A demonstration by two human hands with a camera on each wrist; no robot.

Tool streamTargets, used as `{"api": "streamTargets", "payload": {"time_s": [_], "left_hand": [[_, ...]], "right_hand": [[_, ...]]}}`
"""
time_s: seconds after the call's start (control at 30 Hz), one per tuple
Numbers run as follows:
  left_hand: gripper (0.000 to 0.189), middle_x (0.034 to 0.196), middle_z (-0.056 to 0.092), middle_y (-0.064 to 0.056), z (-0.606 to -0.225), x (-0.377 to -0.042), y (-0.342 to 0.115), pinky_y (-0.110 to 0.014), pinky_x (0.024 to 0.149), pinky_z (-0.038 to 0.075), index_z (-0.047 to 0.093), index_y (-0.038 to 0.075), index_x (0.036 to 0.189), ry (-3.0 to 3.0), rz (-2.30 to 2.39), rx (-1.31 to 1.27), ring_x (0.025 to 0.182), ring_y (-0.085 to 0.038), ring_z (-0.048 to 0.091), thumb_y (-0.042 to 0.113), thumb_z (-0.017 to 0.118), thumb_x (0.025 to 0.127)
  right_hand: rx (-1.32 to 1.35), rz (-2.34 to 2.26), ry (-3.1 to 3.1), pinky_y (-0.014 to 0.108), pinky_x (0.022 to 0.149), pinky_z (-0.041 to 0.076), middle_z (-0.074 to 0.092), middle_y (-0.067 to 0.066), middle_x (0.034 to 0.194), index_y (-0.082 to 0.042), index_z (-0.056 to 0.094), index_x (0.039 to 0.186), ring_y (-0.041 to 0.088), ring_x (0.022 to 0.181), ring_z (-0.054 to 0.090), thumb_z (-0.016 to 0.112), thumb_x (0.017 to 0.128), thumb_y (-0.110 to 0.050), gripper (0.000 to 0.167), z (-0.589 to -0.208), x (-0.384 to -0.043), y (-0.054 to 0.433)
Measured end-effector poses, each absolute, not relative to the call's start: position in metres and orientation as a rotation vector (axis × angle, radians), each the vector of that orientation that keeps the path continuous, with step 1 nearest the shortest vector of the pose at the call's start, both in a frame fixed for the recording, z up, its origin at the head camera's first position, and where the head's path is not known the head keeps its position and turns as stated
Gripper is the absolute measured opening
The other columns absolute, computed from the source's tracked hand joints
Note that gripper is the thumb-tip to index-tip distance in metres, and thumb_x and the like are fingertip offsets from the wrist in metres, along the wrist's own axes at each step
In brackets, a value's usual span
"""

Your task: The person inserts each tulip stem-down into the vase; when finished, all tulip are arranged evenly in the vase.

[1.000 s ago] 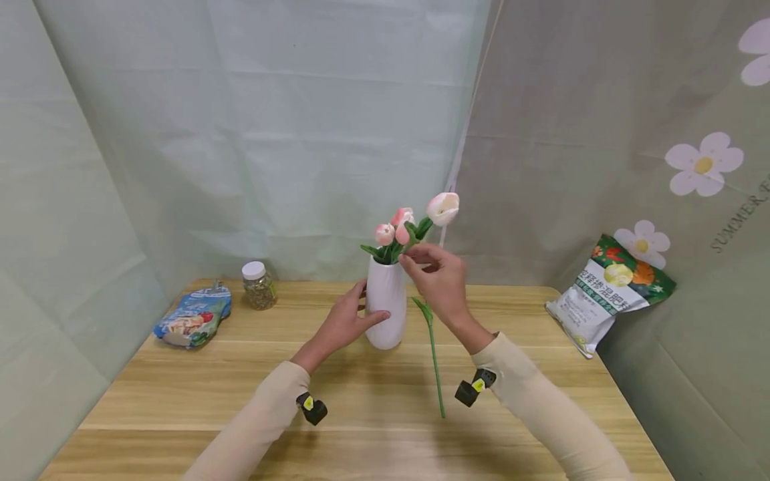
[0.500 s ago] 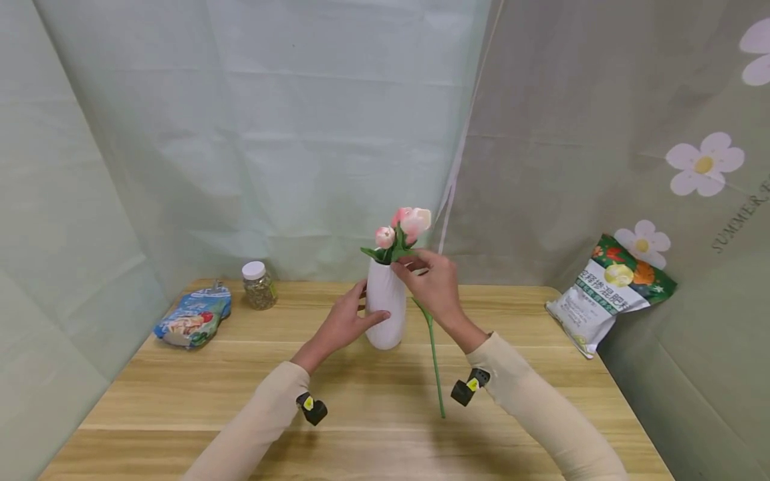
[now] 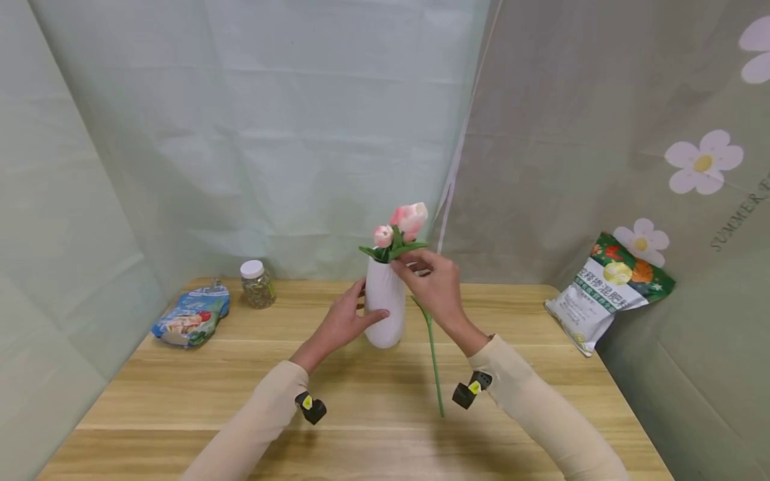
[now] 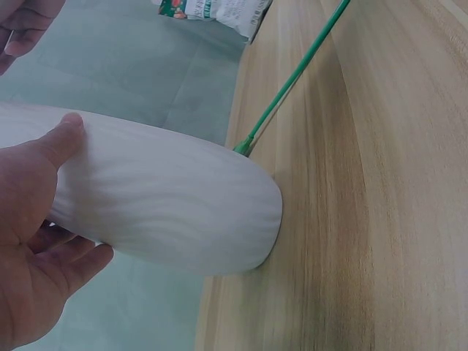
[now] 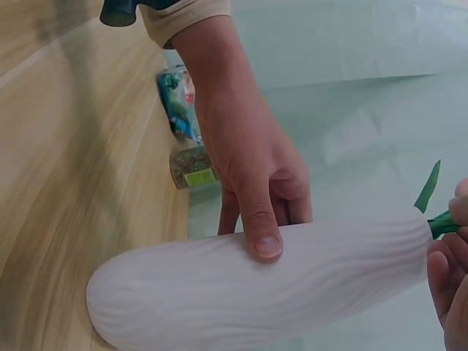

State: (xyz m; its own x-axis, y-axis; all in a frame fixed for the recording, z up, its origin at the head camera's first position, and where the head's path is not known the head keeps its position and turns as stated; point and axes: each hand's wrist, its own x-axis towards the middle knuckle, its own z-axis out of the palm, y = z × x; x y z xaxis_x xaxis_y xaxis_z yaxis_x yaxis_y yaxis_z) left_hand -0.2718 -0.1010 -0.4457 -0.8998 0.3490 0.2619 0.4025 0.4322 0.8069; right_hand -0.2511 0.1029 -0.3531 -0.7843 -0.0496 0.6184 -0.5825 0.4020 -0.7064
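A white ribbed vase (image 3: 385,300) stands upright on the table with pink-and-white tulips (image 3: 383,236) in its mouth. My left hand (image 3: 344,319) grips its side, the thumb across the front, as the left wrist view also shows on the vase (image 4: 168,190). At the rim, my right hand (image 3: 438,284) pinches the stem of a paler tulip (image 3: 415,212), whose bloom overlaps another. In the right wrist view, the fingers of the right hand (image 5: 453,274) are at the green stem (image 5: 441,224). Right of the vase lies a green stem (image 3: 434,364), its upper end hidden by my right hand.
On the wooden table (image 3: 361,441), a blue food pouch (image 3: 191,317) and a white-lidded jar (image 3: 257,286) of dried bits stand at the back left. A green-and-white bag (image 3: 607,290) leans at the right edge. Cloth sheets (image 3: 301,133) hang behind.
My right hand has moved left and slightly down, bringing the pale tulip from the right in over the others and lower into the vase. The left hand keeps its grip.
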Motion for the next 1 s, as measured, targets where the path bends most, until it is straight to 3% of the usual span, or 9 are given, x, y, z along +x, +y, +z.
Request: {"api": "streamTargets", "payload": {"time_s": [0.53, 0.77, 1.0], "left_hand": [[0.086, 0.151, 0.05, -0.007, -0.445, -0.272, -0.101, -0.048, 0.106, 0.052, 0.032, 0.014, 0.158, -2.617, -1.501, -0.683, 0.139, -0.026, 0.049, 0.049, 0.074, 0.092], [0.086, 0.152, 0.049, -0.009, -0.446, -0.273, -0.1, -0.048, 0.108, 0.051, 0.032, 0.013, 0.158, -2.623, -1.509, -0.672, 0.139, -0.027, 0.049, 0.047, 0.075, 0.092], [0.087, 0.152, 0.049, -0.011, -0.445, -0.273, -0.1, -0.048, 0.107, 0.052, 0.032, 0.011, 0.158, -2.626, -1.491, -0.675, 0.139, -0.028, 0.049, 0.044, 0.077, 0.092]], "right_hand": [[0.499, 1.342, -2.22, 0.032, 0.064, 0.061, 0.077, 0.001, 0.09, -0.01, 0.08, 0.095, 0.015, 0.074, 0.071, 0.081, 0.09, -0.023, 0.014, -0.352, -0.252, 0.105], [0.471, 1.464, -2.213, 0.028, 0.073, 0.063, 0.077, 0.006, 0.098, -0.009, 0.079, 0.106, 0.019, 0.083, 0.074, 0.081, 0.09, -0.025, 0.023, -0.37, -0.247, 0.129], [0.324, 1.462, -2.306, 0.026, 0.068, 0.061, 0.077, 0.005, 0.1, -0.009, 0.08, 0.106, 0.02, 0.085, 0.074, 0.08, 0.091, -0.03, 0.026, -0.398, -0.245, 0.153]]}}
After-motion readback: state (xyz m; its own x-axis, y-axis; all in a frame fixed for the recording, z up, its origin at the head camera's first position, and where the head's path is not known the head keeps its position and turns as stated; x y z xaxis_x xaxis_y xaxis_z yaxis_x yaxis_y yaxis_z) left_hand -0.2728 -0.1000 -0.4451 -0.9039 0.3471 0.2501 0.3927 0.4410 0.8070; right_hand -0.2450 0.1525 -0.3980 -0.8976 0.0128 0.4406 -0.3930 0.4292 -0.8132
